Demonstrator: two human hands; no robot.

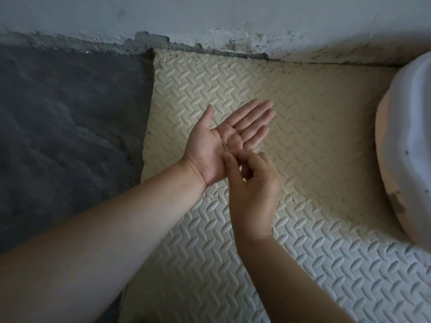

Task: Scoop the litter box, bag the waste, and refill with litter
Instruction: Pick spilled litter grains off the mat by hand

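My left hand [229,138] is held palm up above a cream foam floor mat [314,117], fingers straight and apart, with a few dark specks of grit on the palm. My right hand [253,190] hovers just below it, fingers curled, thumb and forefinger pinched together at the heel of the left palm. Whether a grain is between those fingertips I cannot tell. A white rounded plastic container [410,145], smudged with dirt at its lower edge, shows only partly at the right border. No scoop, bag or litter is in view.
A dark grey rough floor [65,127] lies left of the mat. A pale wall [210,17] with crumbling, stained plaster along its base runs across the top. A second, whiter mat tile [326,276] joins the cream one toward me.
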